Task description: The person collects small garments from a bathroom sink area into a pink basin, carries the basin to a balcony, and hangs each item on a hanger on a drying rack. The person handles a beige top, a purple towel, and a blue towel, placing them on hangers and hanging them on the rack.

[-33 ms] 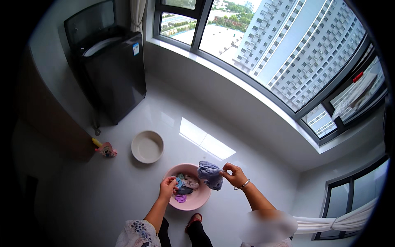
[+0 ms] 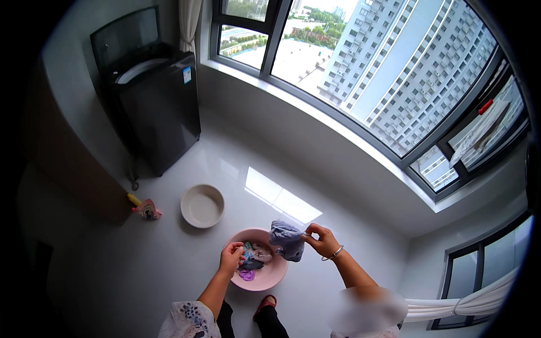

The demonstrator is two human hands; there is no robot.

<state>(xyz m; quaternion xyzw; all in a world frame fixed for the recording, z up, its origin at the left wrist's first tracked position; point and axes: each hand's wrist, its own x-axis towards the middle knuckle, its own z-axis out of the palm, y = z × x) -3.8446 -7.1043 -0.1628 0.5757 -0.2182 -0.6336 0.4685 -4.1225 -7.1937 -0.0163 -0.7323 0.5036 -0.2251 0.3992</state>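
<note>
My right hand, with a bracelet at the wrist, pinches the edge of a grey-blue piece of cloth. The cloth hangs bunched above the right rim of a pink basin; its exact kind does not show. Over the basin's left rim, my left hand is closed with its fingertips together. Whatever lies between them, if anything, is too small to make out. Inside the basin are several small clothes: a pale pink one, a dark grey one and a purple one.
A white basin stands on the floor beyond the pink one, to the left. Near the left wall lies a pink patterned packet by something yellow. A dark washing machine stands with its lid up under the window side. My feet are just below the pink basin.
The view has tilted slightly, so the basins and washing machine sit a little lower in it. Both hands keep nearly the same pose, and the cloth stays in my right hand.
</note>
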